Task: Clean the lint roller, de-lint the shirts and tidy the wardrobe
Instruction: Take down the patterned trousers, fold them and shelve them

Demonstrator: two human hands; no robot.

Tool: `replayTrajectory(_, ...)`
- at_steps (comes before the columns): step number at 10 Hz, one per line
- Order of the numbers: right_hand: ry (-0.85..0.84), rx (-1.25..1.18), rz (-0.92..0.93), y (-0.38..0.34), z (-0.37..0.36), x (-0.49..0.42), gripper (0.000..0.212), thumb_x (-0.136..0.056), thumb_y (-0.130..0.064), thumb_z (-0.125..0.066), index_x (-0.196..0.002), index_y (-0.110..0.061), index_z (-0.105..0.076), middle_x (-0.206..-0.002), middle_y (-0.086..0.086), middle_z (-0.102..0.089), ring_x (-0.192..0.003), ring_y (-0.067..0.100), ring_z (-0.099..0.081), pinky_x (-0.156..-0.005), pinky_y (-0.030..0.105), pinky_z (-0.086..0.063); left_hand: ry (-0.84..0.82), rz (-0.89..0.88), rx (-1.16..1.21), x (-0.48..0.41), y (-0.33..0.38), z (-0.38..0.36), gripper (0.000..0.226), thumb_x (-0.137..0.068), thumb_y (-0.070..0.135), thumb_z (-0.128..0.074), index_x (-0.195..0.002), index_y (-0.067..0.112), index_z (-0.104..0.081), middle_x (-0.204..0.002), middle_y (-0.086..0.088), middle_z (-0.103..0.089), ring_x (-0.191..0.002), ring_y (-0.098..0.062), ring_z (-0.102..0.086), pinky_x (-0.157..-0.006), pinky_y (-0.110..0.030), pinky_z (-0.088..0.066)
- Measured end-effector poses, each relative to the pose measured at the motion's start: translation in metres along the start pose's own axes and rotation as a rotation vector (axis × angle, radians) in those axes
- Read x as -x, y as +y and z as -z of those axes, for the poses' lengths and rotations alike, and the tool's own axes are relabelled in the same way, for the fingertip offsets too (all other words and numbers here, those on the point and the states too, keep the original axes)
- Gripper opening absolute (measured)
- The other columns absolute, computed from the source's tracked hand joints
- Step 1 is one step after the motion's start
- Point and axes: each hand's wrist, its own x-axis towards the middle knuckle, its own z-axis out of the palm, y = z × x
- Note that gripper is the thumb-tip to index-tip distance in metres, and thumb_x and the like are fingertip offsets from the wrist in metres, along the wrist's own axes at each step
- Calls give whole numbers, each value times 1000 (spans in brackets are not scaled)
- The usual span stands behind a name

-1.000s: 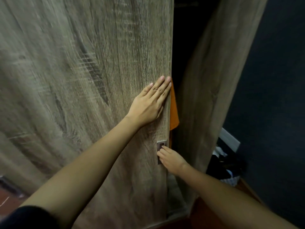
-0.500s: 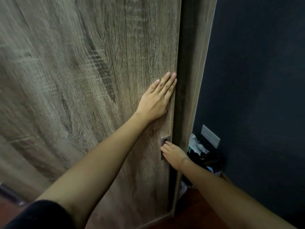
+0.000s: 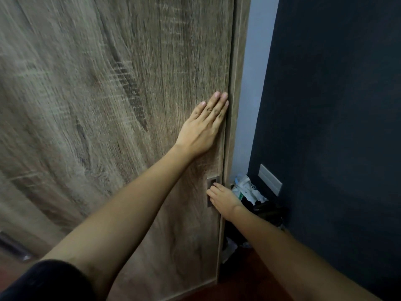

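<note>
- Wood-grain laminate fills most of the view: the wardrobe door, a tall flat panel, stands with its right edge hard against the wardrobe frame, and no gap shows between them.
- The left hand lies flat on the door just inside that right edge, fingers straight and together, palm pressing the panel. It grips nothing.
- The right hand reaches lower on the door, its fingertips at the recessed metal handle set into the same edge. Whether they hook inside the recess or merely touch it cannot be told from this angle.
- Handling, as a judgement: the door looks stiff, broad and fairly heavy, and is likely a slider. Its smooth face offers no purchase beyond the friction of a flat palm. The recessed metal handle is therefore the place to take hold, fingertips tucked in, with the palm higher up only steadying the panel.
- Risk: fingers this close to the door's closing edge could be pinched against the frame.
- Right of the door, past the frame, runs a pale strip of wall, then a dark wall carrying a pale wall plate. Below the plate, near the door's foot, a crumpled plastic bag sits among dark clutter on the floor.
- Neither the lint roller nor the shirts are in view. With the door shut, the tidying appears to be at or near its end.
</note>
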Motion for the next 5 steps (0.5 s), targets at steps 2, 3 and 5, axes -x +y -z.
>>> replayTrajectory(2, 5, -14, 15, 2, 1, 2, 45, -99, -17, -31, -142, -4, -31, -150, 11, -25, -138, 28, -21, -119, 37, -7, -73, 11, -4, -1, 3, 8, 56, -86, 7, -28, -142, 5, -35, -148, -10, -38, -137, -24, -35, -111, -34, -27)
replayTrajectory(3, -18, -56, -7, 1, 3, 2, 46, -99, -17, -32, -142, -4, -30, -150, 11, -25, -138, 27, -21, -119, 36, -6, -172, 16, 69, -4, 5, 17, 57, -90, 3, -25, -146, 5, -21, -155, -11, -22, -143, -26, -19, -114, -33, -12)
replayTrajectory(5, 26, -295, 24, 4, -6, 35, 56, -89, -24, -49, -139, -4, -34, -141, 15, -35, -133, 30, -31, -117, 37, -11, -185, 164, 326, 0, 16, 46, 71, -80, 0, -52, -145, 1, -22, -154, -17, -21, -144, -29, -16, -116, -35, -14)
